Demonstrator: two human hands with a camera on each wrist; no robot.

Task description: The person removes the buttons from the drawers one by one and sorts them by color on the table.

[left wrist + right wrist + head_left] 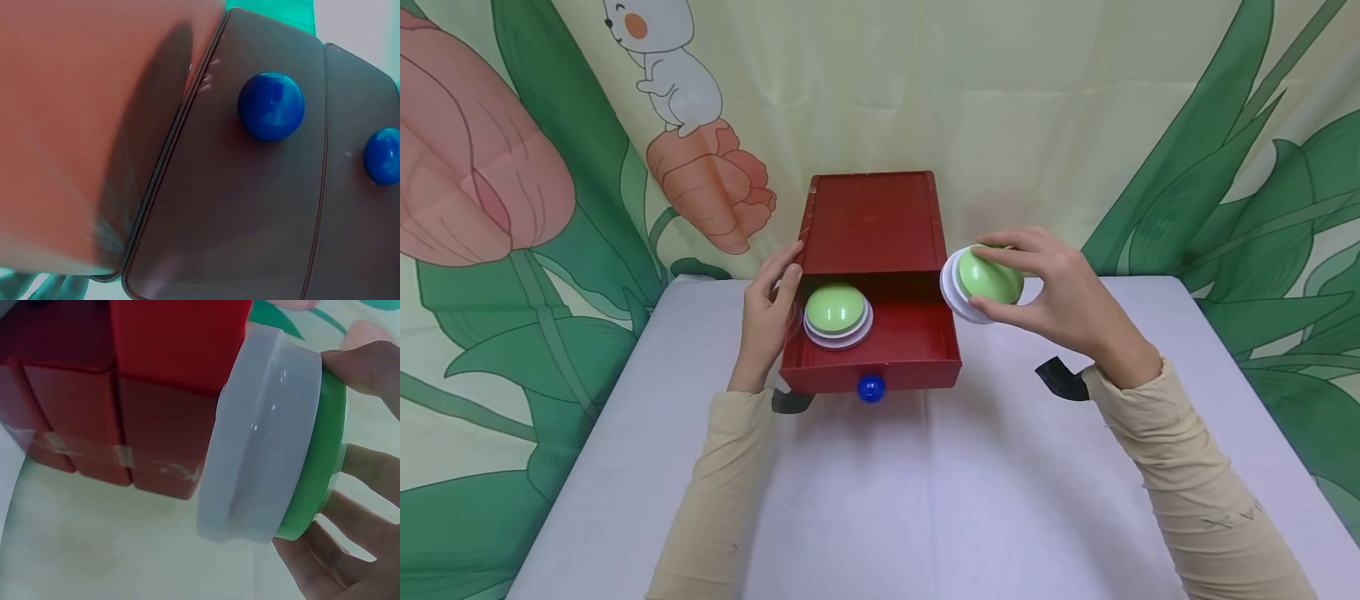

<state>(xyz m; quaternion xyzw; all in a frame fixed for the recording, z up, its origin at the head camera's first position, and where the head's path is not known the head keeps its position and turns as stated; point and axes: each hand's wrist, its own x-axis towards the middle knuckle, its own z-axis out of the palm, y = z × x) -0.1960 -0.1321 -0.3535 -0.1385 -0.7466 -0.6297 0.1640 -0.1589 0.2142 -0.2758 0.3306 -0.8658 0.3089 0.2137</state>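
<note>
Button point(992, 277), green-and-white, probably light, stiff and slick, tilts just right of the open red drawer point(917, 321), the right hand point(1063, 279) pinching its green dome point(319, 462), likely the surest hold, the left hand point(766, 312) touching the box point(872, 221).
</note>
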